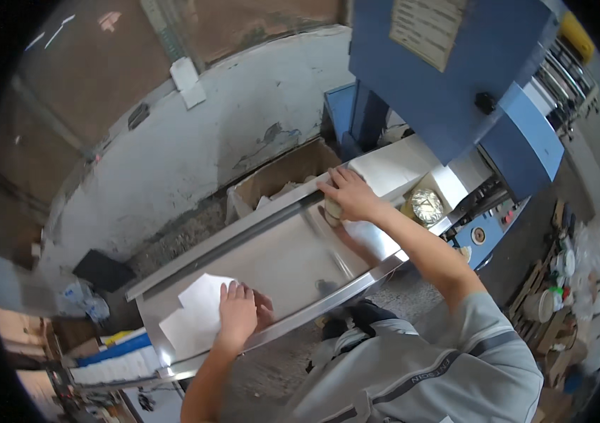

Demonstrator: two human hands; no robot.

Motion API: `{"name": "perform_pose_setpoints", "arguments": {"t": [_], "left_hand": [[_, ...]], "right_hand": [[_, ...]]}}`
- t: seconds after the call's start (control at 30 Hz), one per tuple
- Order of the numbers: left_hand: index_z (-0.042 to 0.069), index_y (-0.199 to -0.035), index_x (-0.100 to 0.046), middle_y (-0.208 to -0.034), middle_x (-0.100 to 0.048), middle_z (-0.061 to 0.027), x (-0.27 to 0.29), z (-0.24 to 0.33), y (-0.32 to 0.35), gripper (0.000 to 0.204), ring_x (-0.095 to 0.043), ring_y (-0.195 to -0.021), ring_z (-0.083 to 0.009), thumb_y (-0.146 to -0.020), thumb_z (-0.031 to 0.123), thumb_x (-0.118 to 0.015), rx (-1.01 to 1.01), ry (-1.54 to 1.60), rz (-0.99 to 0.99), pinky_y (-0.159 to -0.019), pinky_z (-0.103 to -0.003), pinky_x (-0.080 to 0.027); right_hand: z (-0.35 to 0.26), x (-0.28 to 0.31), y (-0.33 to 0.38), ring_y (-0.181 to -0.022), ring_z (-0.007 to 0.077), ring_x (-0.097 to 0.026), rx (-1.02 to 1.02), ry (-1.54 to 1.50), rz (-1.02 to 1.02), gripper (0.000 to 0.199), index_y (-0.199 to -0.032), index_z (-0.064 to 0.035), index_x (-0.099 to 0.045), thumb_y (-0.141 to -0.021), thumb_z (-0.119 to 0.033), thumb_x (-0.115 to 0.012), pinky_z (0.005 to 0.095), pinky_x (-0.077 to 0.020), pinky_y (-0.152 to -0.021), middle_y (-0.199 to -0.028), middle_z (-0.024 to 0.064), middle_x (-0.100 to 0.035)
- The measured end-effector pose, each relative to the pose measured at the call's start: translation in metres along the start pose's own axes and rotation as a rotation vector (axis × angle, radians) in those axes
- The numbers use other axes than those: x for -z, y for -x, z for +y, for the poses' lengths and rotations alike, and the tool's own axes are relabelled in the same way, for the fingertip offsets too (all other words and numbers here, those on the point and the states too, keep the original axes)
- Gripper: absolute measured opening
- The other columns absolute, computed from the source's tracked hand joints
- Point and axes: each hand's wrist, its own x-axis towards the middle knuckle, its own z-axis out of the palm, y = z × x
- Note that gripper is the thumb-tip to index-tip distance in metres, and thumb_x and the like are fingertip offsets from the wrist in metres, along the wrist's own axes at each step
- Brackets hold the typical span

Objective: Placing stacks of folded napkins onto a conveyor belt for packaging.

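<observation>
A long, shallow steel tray table [271, 261] runs slantwise in front of me. White paper sheets [197, 314] lie at its left end, overlapping each other. My left hand [238, 310] rests at their right edge, fingers stretched out, with its reflection in the steel. Toward the tray's right end, my right hand [350, 195] curls over a small round beige thing [333, 211], partly covered by the fingers; its exact kind is unclear. A yellow-sided round container with a shiny foil-like top [427, 206] stands right of my right forearm.
A large blue machine [434, 92] rises at the right end, with a blue control panel [480, 233] below. Behind the tray stands a cardboard box [243, 190] with crumpled paper, against a white wall [243, 106]. White stacks [116, 363] lie lower left; clutter fills the right floor.
</observation>
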Motion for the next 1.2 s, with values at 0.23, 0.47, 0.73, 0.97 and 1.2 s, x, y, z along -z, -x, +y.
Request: {"name": "perform_pose_setpoints", "arguments": {"t": [0.23, 0.47, 0.73, 0.97, 1.2], "left_hand": [[-0.009, -0.126, -0.053, -0.086, -0.07, -0.0114, 0.051, 0.037, -0.109, 0.047, -0.063, -0.078, -0.0143, -0.096, 0.026, -0.062, 0.322, 1.353, 0.39, -0.071, -0.027, -0.05], [-0.011, -0.145, -0.022, -0.105, -0.066, -0.0235, 0.101, 0.178, -0.28, 0.094, -0.065, -0.09, -0.025, -0.089, 0.051, -0.064, 0.219, 1.67, 0.108, -0.08, -0.031, -0.05], [-0.016, -0.142, -0.024, -0.125, -0.053, -0.0376, 0.148, 0.238, -0.348, 0.107, -0.051, -0.122, -0.0451, -0.078, 0.06, -0.063, 0.285, 0.856, 0.046, -0.104, -0.042, -0.039], [-0.015, -0.126, -0.048, -0.118, -0.058, -0.036, 0.146, 0.24, -0.355, 0.081, -0.057, -0.116, -0.0438, -0.075, 0.047, -0.062, 0.279, 0.851, 0.044, -0.1, -0.042, -0.043], [-0.012, -0.118, -0.055, -0.113, -0.062, -0.0322, 0.133, 0.213, -0.335, 0.063, -0.063, -0.105, -0.041, -0.074, 0.032, -0.067, 0.287, 0.854, 0.163, -0.092, -0.042, -0.048]], "right_hand": [[-0.028, 0.005, 0.03, -0.119, 0.0414, -0.046, 0.036, 0.209, 0.011, 0.087, -0.136, -0.0098, -0.046, -0.057, -0.023, -0.081, 0.051, -0.0411, -0.097, -0.127, 0.0251, -0.048], [-0.044, -0.002, 0.109, -0.125, 0.0376, -0.041, 0.067, -0.417, 0.088, 0.084, -0.134, -0.0088, -0.047, -0.063, -0.034, -0.084, 0.0489, -0.0447, -0.094, -0.135, 0.0159, -0.044], [-0.03, -0.013, 0.124, -0.126, 0.0353, -0.041, 0.061, -0.502, 0.139, 0.075, -0.126, -0.0061, -0.055, -0.062, -0.032, -0.083, 0.0481, -0.0405, -0.098, -0.133, 0.0154, -0.044], [-0.027, -0.012, 0.125, -0.13, 0.0354, -0.035, 0.085, -0.568, 0.1, 0.075, -0.127, -0.0055, -0.055, -0.063, -0.033, -0.083, 0.0494, -0.0391, -0.1, -0.136, 0.0153, -0.041], [-0.004, 0.003, 0.13, -0.11, 0.0386, -0.056, 0.017, -0.903, 0.229, 0.052, -0.117, -0.0035, -0.061, -0.078, -0.035, -0.074, 0.0436, -0.0455, -0.095, -0.12, 0.0226, -0.056]]}}
